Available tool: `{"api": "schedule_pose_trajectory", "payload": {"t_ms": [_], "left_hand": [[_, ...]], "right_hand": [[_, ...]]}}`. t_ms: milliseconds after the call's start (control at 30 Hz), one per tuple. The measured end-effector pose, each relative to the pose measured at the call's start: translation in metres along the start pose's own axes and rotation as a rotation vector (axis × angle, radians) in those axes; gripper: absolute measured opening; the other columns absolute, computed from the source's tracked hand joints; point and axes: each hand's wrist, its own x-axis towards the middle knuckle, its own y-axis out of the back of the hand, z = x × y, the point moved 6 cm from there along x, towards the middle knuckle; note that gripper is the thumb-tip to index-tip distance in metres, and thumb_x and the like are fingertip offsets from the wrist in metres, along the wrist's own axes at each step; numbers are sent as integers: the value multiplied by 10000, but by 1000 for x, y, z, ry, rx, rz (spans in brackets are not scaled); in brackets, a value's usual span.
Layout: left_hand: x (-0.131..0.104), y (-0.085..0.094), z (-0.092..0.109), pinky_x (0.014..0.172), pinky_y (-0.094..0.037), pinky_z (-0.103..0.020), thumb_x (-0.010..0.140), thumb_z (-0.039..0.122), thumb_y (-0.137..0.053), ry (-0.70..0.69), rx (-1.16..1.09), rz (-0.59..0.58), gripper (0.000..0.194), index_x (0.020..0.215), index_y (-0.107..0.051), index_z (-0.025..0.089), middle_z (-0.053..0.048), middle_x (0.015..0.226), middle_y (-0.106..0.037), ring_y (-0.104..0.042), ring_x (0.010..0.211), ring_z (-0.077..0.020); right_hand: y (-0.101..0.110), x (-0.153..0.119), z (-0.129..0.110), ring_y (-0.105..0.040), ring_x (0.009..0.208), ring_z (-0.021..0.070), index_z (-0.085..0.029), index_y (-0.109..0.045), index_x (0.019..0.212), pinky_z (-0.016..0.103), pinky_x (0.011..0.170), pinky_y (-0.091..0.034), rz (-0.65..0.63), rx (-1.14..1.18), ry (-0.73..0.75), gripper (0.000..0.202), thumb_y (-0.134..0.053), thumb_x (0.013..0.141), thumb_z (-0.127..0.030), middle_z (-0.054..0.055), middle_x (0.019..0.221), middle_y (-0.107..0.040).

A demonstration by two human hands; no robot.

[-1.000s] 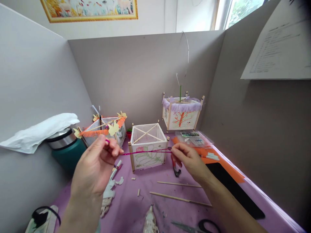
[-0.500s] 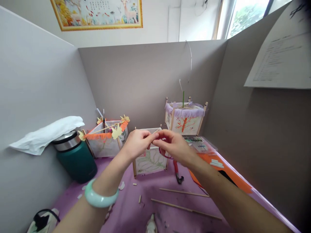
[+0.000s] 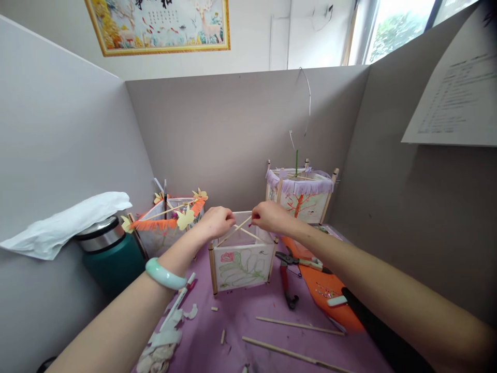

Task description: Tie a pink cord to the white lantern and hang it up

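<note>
two hands at the rim of a paper-sided box

the white box (image 3: 244, 269) stands upright mid-table, on purple cloth (image 3: 233, 324). bare cloth opens in front of it, broken by small wooden offcuts and two thin rods (image 3: 298, 325); at right, pliers (image 3: 298, 260) and a red-handled tool (image 3: 286, 282) narrow the room. an orange-fringed box (image 3: 166, 228) lies left, a lilac-fringed one (image 3: 306, 199) behind right. the front panel bears a red flower and green leafy lines; pale sticks (image 3: 241, 228) cross the open top. left hand (image 3: 220, 223) and right hand (image 3: 267, 215): apart from each other, fingers drawn together; what each grips cannot be told.
</note>
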Motion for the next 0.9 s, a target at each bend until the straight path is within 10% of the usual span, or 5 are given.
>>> {"api": "schedule_pose_trajectory", "payload": {"t_ms": [400, 900], "left_hand": [[21, -34, -17, 561, -322, -229, 675, 254, -610, -170, 126, -241, 152, 680, -761, 267, 7, 494, -615, -464, 491, -117], [29, -44, -24, 507, -296, -205, 642, 290, -650, -161, 28, -321, 114, 671, -759, 275, 34, 511, -619, -465, 496, -96]], "right_hand": [[-41, 26, -9, -561, 493, 105, -99, -727, 729, 191, 459, -371, -417, 153, -93, 183, -565, 751, -181, 72, 650, -696], [-62, 27, -2, -215, 304, 36, -126, -706, 727, 186, 361, -204, -553, 464, -332, 154, -562, 767, -164, -84, 326, -340]]}}
